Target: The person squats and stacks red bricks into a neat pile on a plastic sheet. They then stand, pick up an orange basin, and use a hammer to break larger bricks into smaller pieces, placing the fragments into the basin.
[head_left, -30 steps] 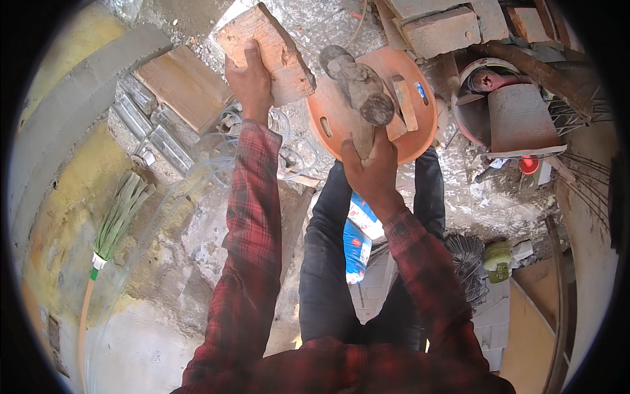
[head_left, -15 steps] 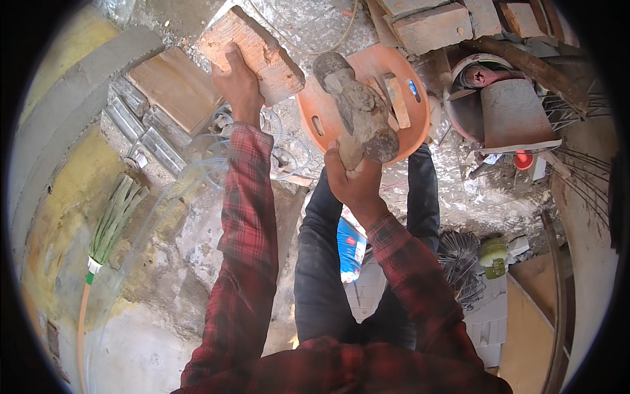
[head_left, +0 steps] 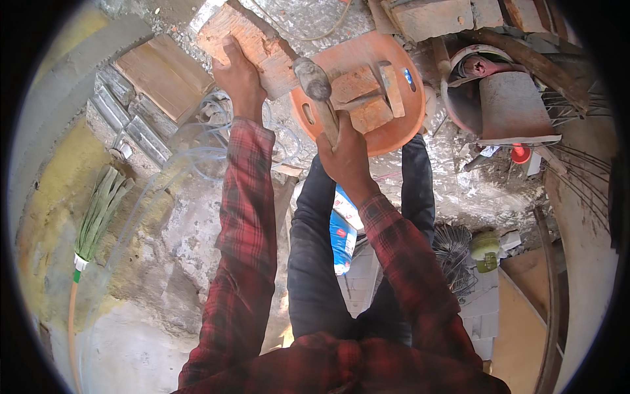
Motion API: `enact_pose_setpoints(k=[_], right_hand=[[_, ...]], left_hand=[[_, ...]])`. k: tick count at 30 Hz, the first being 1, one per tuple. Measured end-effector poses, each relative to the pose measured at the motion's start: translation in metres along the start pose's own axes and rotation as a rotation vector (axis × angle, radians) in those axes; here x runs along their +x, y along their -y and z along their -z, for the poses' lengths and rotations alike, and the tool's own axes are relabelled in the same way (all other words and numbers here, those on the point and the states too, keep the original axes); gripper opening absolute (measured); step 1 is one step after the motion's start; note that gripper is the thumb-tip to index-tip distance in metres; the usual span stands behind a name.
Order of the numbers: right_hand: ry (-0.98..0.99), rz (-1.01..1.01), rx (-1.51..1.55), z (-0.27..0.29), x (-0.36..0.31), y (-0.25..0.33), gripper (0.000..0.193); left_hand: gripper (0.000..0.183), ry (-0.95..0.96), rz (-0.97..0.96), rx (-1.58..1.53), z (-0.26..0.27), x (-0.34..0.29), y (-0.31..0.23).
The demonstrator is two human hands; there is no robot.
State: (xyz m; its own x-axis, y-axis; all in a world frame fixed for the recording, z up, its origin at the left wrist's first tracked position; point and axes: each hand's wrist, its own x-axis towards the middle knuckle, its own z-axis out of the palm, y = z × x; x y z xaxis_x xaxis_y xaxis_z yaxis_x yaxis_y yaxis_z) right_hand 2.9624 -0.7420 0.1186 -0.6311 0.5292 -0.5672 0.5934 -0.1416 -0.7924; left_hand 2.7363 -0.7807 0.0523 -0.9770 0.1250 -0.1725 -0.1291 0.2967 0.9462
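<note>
My left hand (head_left: 237, 82) is closed around a rough, chipped orange brick (head_left: 272, 56), thumb across its upper face. In my right hand (head_left: 348, 161) is a hammer (head_left: 312, 80), gripped by its short wooden handle. Its grey, dusty head sits at the brick's right edge; whether the two touch I cannot tell. Below and to the right of the head lies a round orange plastic tray or seat (head_left: 412, 121) with slotted grips. Several broken brick pieces (head_left: 369, 113) rest on it, one a narrow strip.
Stacked bricks (head_left: 433, 26) line the far right, beside a bucket (head_left: 459, 118) and metal rods (head_left: 584, 171). On the left are a cardboard-brown slab (head_left: 164, 75), coiled clear hose (head_left: 210, 157) and a green broom (head_left: 102, 213). A blue-and-white bag (head_left: 342, 240) shows between my legs.
The hammer head has swung away from over the orange tray to the brick's right edge, uncovering brick pieces. My left hand keeps its hold on the brick.
</note>
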Motion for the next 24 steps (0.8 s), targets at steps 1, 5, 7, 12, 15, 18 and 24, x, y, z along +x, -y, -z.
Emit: enact_pose_setpoints(k=[1,5,7,12,15,18,24], right_hand=[[0.072,-0.068,-0.116,-0.001,0.003,-0.005,0.048],[0.162,-0.311,-0.131,0.011,-0.013,-0.036,0.048],[0.129,-0.363,-0.098,0.023,-0.039,-0.053,0.046],[0.129,-0.712,-0.286,0.065,-0.096,-0.095,0.046],[0.142,-0.733,-0.401,0.101,-0.128,-0.110,0.039],[0.046,-1.130,-0.057,0.128,-0.156,-0.117,0.031],[-0.190,-1.128,0.247,0.147,-0.188,-0.114,0.028]], left_hand=[[0.046,0.012,-0.039,0.041,0.003,-0.001,0.003],[0.049,0.127,0.099,0.132,0.025,-0.009,0.022],[0.048,0.107,0.294,0.178,0.034,-0.019,0.048],[0.046,0.228,0.461,0.311,0.051,-0.081,0.151],[0.050,0.250,0.451,0.560,0.050,-0.124,0.204],[0.061,0.179,0.506,0.840,0.046,-0.156,0.241],[0.072,0.313,0.286,1.117,0.057,-0.183,0.292]])
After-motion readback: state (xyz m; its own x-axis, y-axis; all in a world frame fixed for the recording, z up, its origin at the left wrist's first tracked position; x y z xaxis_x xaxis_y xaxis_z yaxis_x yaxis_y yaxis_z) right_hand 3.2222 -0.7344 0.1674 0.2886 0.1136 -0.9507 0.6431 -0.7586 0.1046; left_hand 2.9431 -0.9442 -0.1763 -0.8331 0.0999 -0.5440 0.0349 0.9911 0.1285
